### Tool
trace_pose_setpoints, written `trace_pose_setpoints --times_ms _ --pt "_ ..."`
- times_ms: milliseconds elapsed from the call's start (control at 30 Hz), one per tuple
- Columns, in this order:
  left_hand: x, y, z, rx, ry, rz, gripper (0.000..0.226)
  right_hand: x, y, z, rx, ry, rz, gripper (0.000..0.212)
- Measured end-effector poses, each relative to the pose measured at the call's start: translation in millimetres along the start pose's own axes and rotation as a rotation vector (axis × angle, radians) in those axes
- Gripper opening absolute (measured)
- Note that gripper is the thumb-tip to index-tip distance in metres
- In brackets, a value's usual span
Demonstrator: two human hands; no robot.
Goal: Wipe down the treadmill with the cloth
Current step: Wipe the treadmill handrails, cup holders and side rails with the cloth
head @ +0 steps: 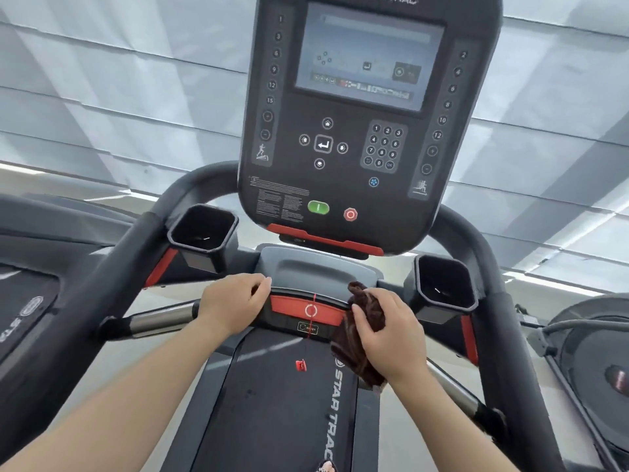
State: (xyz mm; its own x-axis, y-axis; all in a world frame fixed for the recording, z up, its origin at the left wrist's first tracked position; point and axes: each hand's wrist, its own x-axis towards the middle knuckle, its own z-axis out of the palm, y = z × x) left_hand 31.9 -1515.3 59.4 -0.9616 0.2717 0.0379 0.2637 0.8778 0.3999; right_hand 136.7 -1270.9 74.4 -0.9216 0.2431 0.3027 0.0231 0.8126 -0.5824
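The treadmill fills the view: its dark console (367, 137) with a screen and keypad rises ahead, and the black belt (272, 396) runs below. My left hand (231, 301) grips the front handlebar just left of the red stop bar (309, 310). My right hand (391, 338) is closed on a dark brown cloth (357, 349), pressed against the bar at the right end of the red stop bar. Part of the cloth hangs below my hand.
Two black cup holders (202, 229) (442, 284) flank the console. A red safety clip (301, 365) dangles on a cord over the belt. Curved side rails (112, 287) run down both sides. Other machines stand at the left (23, 301) and right (595, 362).
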Motion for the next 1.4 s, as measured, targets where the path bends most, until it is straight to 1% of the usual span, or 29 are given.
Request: trace_pose_setpoints --times_ms 133,233,333,500,600,667,700,800,900,967,1033,1067,1133,1200,1267,1333,1400 --pt "-4 -4 -6 -0.078 -0.066 0.037 0.04 -3 -11 7 0.002 0.065 -0.086 0.021" --pt "-13 -16 -15 -0.109 -0.096 0.052 0.032 7 -32 20 0.02 0.053 -0.139 0.021" --pt "-21 -38 -27 -0.101 -0.095 0.045 0.029 16 -65 41 0.032 0.0 -0.207 0.022" --pt "-29 -78 -41 -0.069 -0.133 -0.013 0.024 27 -113 72 -0.123 -0.152 -0.258 0.022" --pt "-32 -95 -42 -0.097 -0.146 -0.002 0.021 29 -109 71 -0.179 -0.211 -0.24 0.035" --pt "-34 -104 -44 -0.111 -0.139 0.025 0.019 26 -104 68 -0.21 -0.18 -0.158 0.042" --pt "-35 -108 -45 -0.112 -0.136 0.039 0.018 25 -103 68 -0.21 -0.153 -0.122 0.041" --pt "-36 -120 -51 -0.103 -0.14 0.058 0.019 23 -112 72 -0.177 -0.1 -0.102 0.028" --pt "-37 -135 -58 -0.102 -0.164 0.051 0.02 22 -121 75 -0.139 -0.052 -0.149 0.022" --pt "-39 -145 -64 -0.099 -0.166 0.053 0.021 21 -131 76 -0.098 0.019 -0.203 0.023" --pt "-41 -158 -71 -0.083 -0.138 0.059 0.022 20 -152 84 -0.065 0.097 -0.285 0.025" --pt "-43 -165 -75 -0.07 -0.119 0.059 0.023 19 -165 90 -0.059 0.11 -0.331 0.026" --pt "-47 -180 -79 -0.046 -0.061 0.06 0.025 14 -191 110 -0.076 0.046 -0.396 0.027" --pt "-51 -197 -81 0.002 0.017 0.056 0.026 5 -209 138 -0.155 -0.104 -0.392 0.029" --pt "-58 -215 -79 0.084 0.033 0.013 0.032 -6 -219 165 -0.274 -0.2 -0.374 0.029" --pt "-66 -231 -73 0.117 0.007 -0.039 0.042 -10 -223 180 -0.322 -0.206 -0.349 0.03" --pt "-72 -241 -65 0.063 -0.013 -0.071 0.051 -10 -222 186 -0.328 -0.194 -0.351 0.031"
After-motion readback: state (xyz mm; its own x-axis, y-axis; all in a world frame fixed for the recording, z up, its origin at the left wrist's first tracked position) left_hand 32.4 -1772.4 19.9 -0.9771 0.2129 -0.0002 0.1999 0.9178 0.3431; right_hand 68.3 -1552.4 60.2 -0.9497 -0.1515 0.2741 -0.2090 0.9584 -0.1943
